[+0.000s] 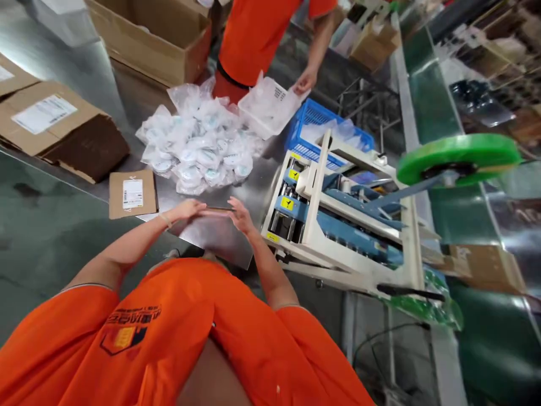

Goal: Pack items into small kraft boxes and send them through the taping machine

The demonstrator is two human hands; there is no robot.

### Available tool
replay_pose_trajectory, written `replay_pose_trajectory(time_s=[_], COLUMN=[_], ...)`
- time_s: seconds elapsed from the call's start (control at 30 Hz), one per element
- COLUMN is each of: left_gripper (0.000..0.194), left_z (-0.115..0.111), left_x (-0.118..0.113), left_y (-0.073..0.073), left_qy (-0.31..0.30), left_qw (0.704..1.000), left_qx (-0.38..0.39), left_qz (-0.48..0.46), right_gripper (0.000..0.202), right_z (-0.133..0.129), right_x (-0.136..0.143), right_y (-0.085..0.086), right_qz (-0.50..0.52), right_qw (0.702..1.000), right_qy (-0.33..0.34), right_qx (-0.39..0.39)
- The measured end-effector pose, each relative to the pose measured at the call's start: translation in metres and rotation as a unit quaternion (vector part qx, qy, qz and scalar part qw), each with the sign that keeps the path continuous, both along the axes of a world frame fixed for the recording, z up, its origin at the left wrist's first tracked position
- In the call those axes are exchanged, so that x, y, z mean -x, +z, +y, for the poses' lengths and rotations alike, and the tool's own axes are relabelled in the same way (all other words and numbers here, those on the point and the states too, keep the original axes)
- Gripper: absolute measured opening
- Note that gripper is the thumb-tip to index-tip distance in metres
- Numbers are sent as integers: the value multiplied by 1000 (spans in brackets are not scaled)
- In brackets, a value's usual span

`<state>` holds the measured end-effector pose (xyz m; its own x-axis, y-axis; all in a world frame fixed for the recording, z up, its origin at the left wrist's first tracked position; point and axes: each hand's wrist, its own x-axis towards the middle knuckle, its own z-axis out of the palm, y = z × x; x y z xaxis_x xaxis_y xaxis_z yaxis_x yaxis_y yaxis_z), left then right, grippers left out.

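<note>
My left hand point(190, 209) is closed on one end of a thin, flat brown cardboard piece point(217, 210), seen almost edge-on above the table's near edge. At its other end my right hand point(240, 215) grips it, fingers partly raised. Just beyond lies a heap of clear plastic bags point(203, 144) with round white items inside. To the left, a small flat cardboard box point(132, 193) with a white label rests at the table edge.
A co-worker's hand point(305, 82) holds a white basket point(270, 104) beside a blue crate point(310, 121). On the right stands a carton-sealing machine point(319, 197) with a green tape roll point(459, 158). Cardboard boxes point(59, 121) sit left; a large open carton point(152, 42) stands behind.
</note>
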<state>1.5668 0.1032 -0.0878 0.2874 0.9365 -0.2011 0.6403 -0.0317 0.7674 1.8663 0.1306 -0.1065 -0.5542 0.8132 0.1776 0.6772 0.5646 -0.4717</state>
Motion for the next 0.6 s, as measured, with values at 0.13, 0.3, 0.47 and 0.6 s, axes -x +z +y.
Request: replay_pose_trajectory(time_s=[0.13, 0.3, 0.47, 0.6], left_gripper=[57, 46, 40, 49], left_z=[39, 63, 78, 73], left_x=[-9, -81, -122, -90], left_y=[12, 24, 29, 28], left_qy=[-3, -52, -35, 97], left_qw=[998, 996, 994, 979], left_qx=[23, -33, -98, -177], left_qz=[56, 57, 30, 41], right_gripper=[51, 51, 48, 43], right_z=[-25, -36, 13, 24], right_x=[5, -1, -2, 8], right_y=[-3, 3, 21, 16], right_qz=[-74, -85, 82, 167], right_qw=[997, 991, 971, 927], right_qy=[6, 100, 78, 34], right_qx=[-28, 22, 211, 333])
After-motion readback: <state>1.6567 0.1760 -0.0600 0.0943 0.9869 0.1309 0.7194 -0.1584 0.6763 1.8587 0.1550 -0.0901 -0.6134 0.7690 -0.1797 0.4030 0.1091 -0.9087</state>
